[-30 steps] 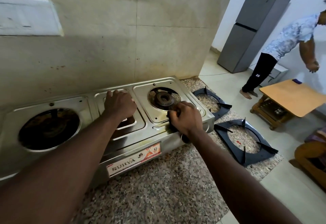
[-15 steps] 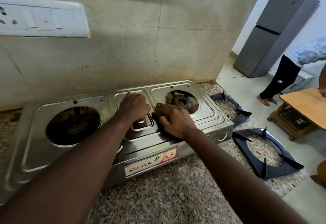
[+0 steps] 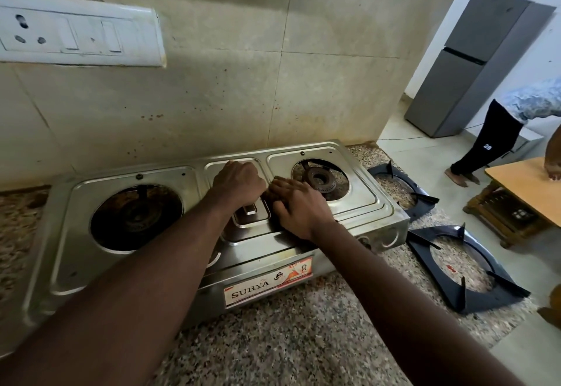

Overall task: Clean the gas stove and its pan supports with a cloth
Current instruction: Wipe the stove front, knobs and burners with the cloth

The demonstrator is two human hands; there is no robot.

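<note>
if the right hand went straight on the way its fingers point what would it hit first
Probably the left hand, right beside it on the stove's middle section; they look almost touching.

Dim, soft light from the right; wide-angle bending at edges, slight blur.

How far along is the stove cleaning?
Done: the far pan support and near pan support are off, lying on the counter. In hand: the right hand presses the centre of the stove beside the left hand; no cloth clearly visible. Left: brown grime in the left burner well, plus both supports.
</note>
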